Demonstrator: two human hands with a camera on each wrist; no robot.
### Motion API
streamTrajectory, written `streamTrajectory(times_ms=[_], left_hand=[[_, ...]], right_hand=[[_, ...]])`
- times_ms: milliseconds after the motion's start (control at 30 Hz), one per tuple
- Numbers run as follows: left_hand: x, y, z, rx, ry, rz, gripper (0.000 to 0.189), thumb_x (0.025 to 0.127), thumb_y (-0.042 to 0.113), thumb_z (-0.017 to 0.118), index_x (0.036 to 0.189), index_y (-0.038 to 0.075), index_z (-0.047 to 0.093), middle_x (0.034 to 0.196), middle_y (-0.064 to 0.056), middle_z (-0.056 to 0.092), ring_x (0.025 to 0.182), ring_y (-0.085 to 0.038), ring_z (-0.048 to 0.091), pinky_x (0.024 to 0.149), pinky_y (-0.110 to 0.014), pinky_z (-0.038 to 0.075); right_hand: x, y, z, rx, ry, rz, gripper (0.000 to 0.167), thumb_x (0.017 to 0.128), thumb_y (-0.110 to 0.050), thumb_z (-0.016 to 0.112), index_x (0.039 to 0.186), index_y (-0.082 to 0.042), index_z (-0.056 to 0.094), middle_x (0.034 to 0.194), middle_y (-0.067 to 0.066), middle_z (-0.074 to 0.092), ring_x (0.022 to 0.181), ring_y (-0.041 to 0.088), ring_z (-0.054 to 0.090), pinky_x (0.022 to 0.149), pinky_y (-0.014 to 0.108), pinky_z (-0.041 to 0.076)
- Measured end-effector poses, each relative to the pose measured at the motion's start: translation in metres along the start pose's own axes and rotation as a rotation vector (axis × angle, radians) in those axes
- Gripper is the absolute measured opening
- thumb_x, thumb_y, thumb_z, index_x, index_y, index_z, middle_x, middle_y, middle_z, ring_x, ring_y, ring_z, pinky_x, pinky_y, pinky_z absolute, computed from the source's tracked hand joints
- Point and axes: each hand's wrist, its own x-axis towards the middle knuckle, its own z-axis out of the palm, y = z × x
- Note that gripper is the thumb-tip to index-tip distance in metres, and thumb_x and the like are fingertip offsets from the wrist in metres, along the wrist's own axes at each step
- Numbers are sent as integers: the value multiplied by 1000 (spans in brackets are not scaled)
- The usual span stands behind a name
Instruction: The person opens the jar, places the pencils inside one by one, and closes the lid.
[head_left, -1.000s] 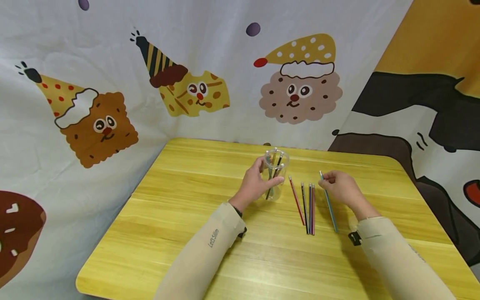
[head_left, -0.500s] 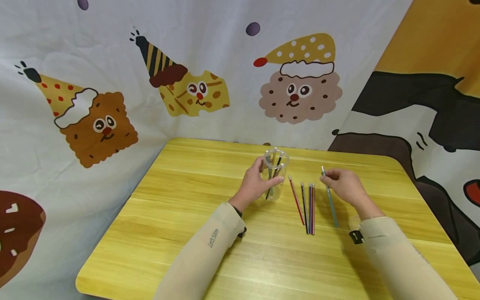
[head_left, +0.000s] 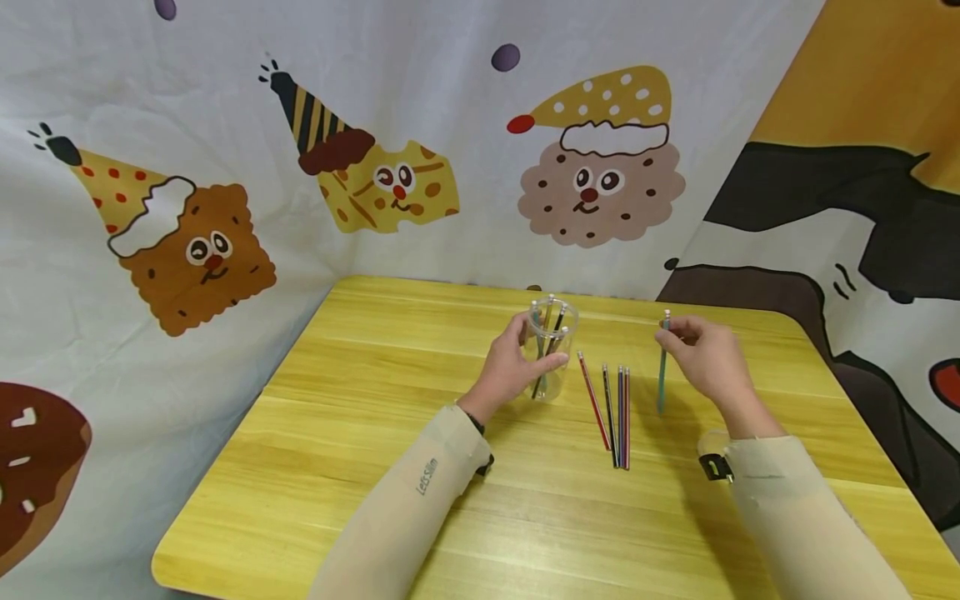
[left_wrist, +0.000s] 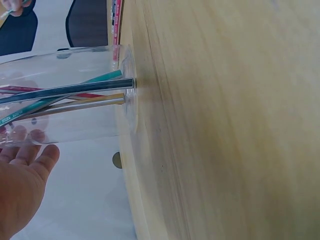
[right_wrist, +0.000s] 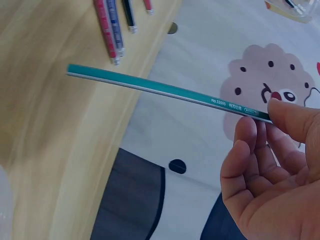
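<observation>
My left hand [head_left: 504, 371] holds a clear plastic cup [head_left: 558, 387] upright on the table, thumb in front and other fingers partly hidden behind it. Several pencils [left_wrist: 65, 91] lean inside the cup. Out to the right, my right hand [head_left: 711, 354] pinches a teal pencil [right_wrist: 165, 91] near its upper end, between thumb and fingertips. The pencil hangs nearly upright in the head view, its white eraser end poking above the fingers. Between the hands, a red pencil [head_left: 594, 402], a black pencil [head_left: 610, 421] and a close pair of pencils [head_left: 627, 425] lie on the table.
The yellow wood-grain table [head_left: 315, 433] has rounded corners. Behind its far edge hangs a white cloth [head_left: 465, 258] printed with cartoon biscuits and cheese. Dark wrist straps [head_left: 714, 467] show at both sleeves.
My right hand has lifted the teal pencil off the table, moving slightly back and right, and the pencil has swung from slanted to nearly upright. The left hand and cup have stayed put.
</observation>
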Motion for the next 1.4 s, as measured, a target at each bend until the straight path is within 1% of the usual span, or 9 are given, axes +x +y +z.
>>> streamTrajectory(times_ms=[100,200,300,367,567,833,1000,1200,1400], left_hand=[[0,0,0,-4,-1,3,81,93,44,85,158,20,44,158,-5,57,152,-25,50,125,-50,43],[0,-1,0,-6,0,6,82,93,44,85,158,18,44,158,-5,57,152,-25,50,126,-50,43],[0,-1,1,-6,1,9,83,92,45,85,159,17,44,158,-5,57,152,-25,50,126,-51,43],[0,-2,1,-7,1,8,83,92,45,85,159,17,43,158,-5,56,153,-25,49,126,-51,42],[0,-2,1,-6,-2,4,84,92,46,85,159,17,43,159,-5,55,153,-26,49,126,-51,43],[1,-2,1,-6,-2,-4,87,92,45,85,161,17,41,160,-6,55,153,-26,49,126,-50,43],[1,-2,1,-1,3,-17,88,91,46,86,162,20,40,160,-5,54,153,-25,49,126,-49,43],[0,0,1,3,1,-26,88,91,46,86,162,21,39,161,-5,54,153,-25,49,125,-49,43],[-1,1,0,-5,-3,-33,89,91,45,86,163,21,39,162,-6,53,154,-26,48,126,-49,43]], right_hand=[[-3,-5,-2,13,82,-19,45,110,-41,59,130,-3,72,126,24,74,110,36,68,79,29,56],[-4,-9,-4,36,163,-44,40,109,-39,63,124,-4,74,127,21,76,99,12,68,69,11,48],[-5,-12,-4,88,234,-70,35,108,-35,67,117,-3,75,127,17,77,89,-12,59,68,3,46],[-6,-15,-4,137,267,-75,33,106,-34,69,115,-3,75,124,8,78,86,-20,57,72,1,47],[-8,-26,-8,368,320,-61,31,104,-31,72,112,-1,73,113,-22,70,87,-8,67,78,5,55],[-11,-45,-19,697,383,-106,25,99,-17,78,100,7,70,111,-6,76,87,5,74,75,12,60],[-13,-53,-23,753,403,-113,23,97,-17,80,104,4,73,104,-1,77,85,8,75,76,14,61],[-17,-63,-27,877,406,-164,23,95,-13,82,98,8,71,111,6,76,85,12,76,76,16,62],[-19,-75,-31,917,400,-212,26,94,-13,83,106,8,73,106,10,76,83,17,75,79,18,63]])
